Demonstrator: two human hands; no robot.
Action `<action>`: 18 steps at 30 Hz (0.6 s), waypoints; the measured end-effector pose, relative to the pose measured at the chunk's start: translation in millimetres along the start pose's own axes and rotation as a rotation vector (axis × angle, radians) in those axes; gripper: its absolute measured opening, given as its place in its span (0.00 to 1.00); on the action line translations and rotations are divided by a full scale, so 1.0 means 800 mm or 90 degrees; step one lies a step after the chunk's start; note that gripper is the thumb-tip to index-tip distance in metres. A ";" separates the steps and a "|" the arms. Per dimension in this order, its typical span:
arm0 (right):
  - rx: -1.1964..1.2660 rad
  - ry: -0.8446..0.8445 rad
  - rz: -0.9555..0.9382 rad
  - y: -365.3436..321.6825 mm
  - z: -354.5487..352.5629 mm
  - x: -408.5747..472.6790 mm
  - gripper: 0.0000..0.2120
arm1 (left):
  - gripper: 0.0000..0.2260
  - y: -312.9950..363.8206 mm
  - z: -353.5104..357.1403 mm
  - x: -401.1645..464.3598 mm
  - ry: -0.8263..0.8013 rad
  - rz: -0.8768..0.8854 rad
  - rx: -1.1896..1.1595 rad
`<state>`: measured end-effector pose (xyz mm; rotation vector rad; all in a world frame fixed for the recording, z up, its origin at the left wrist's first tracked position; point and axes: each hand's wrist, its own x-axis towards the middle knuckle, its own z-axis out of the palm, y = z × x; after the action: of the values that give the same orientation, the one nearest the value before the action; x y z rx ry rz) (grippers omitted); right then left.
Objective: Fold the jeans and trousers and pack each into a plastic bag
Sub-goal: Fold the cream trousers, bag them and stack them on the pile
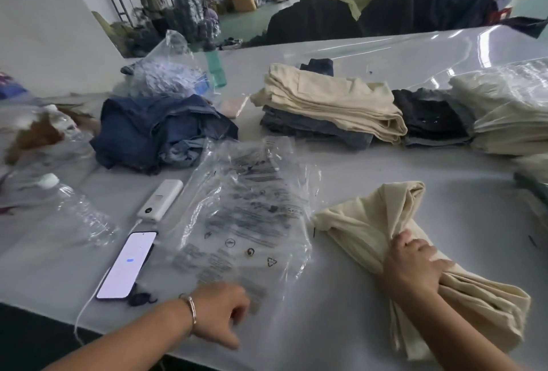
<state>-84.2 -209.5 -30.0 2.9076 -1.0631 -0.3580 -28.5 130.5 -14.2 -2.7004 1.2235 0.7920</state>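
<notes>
The right hand [415,263] grips a folded cream trouser [385,222] bunched on the counter [385,169], while the left hand [222,311], fingers curled, sits at the near edge of an empty bag [246,216] lying flat just beside the trouser; whether it pinches the plastic I cannot tell. This pair looks folded but not yet bagged. Beyond, a folded stack [329,106] waits unbagged, a heap of jeans [154,130] lies unfolded, and bagged cream pairs [504,109] at far right suggest the job is partway through.
</notes>
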 end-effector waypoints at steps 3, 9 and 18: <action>-0.026 0.023 0.025 -0.007 -0.002 -0.004 0.23 | 0.25 -0.014 0.024 -0.016 -0.046 0.111 0.157; 0.071 0.086 -0.016 0.009 -0.011 -0.001 0.18 | 0.13 -0.018 0.028 -0.018 0.103 0.243 0.278; 0.265 0.133 0.037 0.055 -0.027 0.010 0.18 | 0.10 -0.016 -0.020 0.042 0.373 -0.132 -0.074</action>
<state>-101.4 -250.0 -6.0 3.1567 -1.3185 0.1919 5.9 112.3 -18.5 -3.2086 0.9604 0.0366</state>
